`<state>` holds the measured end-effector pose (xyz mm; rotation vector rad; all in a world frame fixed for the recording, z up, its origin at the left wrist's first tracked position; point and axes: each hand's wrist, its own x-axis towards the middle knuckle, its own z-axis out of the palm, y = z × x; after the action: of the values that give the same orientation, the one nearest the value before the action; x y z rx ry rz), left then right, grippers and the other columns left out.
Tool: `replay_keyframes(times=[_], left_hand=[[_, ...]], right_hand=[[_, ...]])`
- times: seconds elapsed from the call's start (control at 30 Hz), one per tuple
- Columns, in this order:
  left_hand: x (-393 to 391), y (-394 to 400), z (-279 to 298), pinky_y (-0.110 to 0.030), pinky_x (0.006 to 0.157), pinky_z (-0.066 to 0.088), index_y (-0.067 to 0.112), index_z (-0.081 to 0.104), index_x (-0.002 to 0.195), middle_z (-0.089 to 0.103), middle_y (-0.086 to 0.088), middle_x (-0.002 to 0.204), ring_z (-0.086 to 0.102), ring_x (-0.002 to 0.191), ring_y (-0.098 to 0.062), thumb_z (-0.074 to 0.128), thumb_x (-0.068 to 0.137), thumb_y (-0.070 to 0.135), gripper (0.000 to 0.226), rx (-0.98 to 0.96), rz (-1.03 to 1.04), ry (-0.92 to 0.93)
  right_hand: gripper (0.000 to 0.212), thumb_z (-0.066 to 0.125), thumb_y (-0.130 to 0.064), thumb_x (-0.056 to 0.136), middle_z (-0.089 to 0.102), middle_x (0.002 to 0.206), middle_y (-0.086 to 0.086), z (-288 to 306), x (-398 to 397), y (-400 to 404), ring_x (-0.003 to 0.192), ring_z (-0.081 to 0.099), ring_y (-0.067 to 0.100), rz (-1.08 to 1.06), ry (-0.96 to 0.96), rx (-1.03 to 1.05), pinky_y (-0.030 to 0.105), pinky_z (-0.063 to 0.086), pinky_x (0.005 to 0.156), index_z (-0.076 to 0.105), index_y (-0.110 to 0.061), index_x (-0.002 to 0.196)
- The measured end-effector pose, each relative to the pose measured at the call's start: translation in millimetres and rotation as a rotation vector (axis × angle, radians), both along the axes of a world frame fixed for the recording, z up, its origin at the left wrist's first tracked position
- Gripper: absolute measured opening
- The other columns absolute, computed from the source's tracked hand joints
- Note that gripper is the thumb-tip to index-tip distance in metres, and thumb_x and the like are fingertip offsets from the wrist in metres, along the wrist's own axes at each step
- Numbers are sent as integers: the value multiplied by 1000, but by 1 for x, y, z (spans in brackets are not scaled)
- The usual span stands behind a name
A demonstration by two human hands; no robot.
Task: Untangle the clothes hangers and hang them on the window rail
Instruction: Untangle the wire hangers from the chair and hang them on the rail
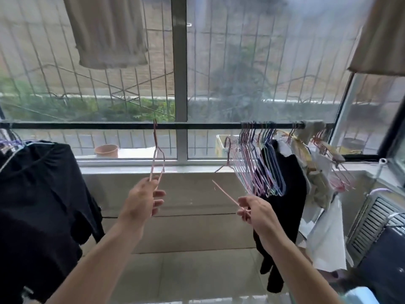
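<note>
Seen from the head camera, a wide window fills the far wall, its glass hazy, with a metal grille and greenery outside. Across the window runs a dark horizontal window rail (109, 125), and below it lies a pale sill (131, 170) above a tiled floor.

At left of centre, the left hand (140, 198) is raised, its thumb and fingertips pinching the lower end of a pink wire hanger (157, 159). That hanger stands nearly upright, seen edge on, and its hook reaches up to the rail; whether the hook actually rests over the rail is hard to tell through the blur.

To the right, the right hand (255, 212) pinches a thin pink bar, part of a second hanger (225, 195), between thumb and curled fingers. The bar slants up and to the left from the fingers, and its hook appears just left of the hanging bunch, below the rail.

Just beyond the right hand, a dense bunch of coloured hangers (258, 163) in pink, purple, blue and green hangs from the rail, packed side by side. Behind and to the right of them hang a black garment (282, 194) and pale cloths (324, 227).

At far left a black shirt (41, 194) hangs on a hanger. A grey-brown cloth (109, 34) hangs high at upper left, and a terracotta pot (106, 150) sits outside beyond the glass.
</note>
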<state>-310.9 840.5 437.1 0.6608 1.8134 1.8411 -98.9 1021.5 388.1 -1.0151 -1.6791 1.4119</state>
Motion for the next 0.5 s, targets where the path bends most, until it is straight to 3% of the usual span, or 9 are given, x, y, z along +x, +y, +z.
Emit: replay_keyframes(times=[0.1,0.23,0.5], left_hand=[[-2,26,5,-38,71,45,23,64,119,66,-24,119,60,88,-30,44,107,29,24,24,32,-18],[1,57,10,-37,71,45,21,65,119,68,-23,113,60,87,-31,45,106,27,25,43,68,-23],[16,92,0,-43,80,45,25,66,118,69,-16,104,61,86,-28,47,105,26,23,62,90,-29]], right_hand=[[37,37,-27,109,67,104,15,21,-22,44,86,64,24,33,13,30,32,49,73,68,-8,103],[38,37,-31,106,66,101,12,49,-55,103,86,64,25,26,-44,98,44,51,79,66,-8,98],[29,29,-16,98,42,68,5,7,-76,116,65,36,20,-119,-92,67,38,27,62,40,-15,71]])
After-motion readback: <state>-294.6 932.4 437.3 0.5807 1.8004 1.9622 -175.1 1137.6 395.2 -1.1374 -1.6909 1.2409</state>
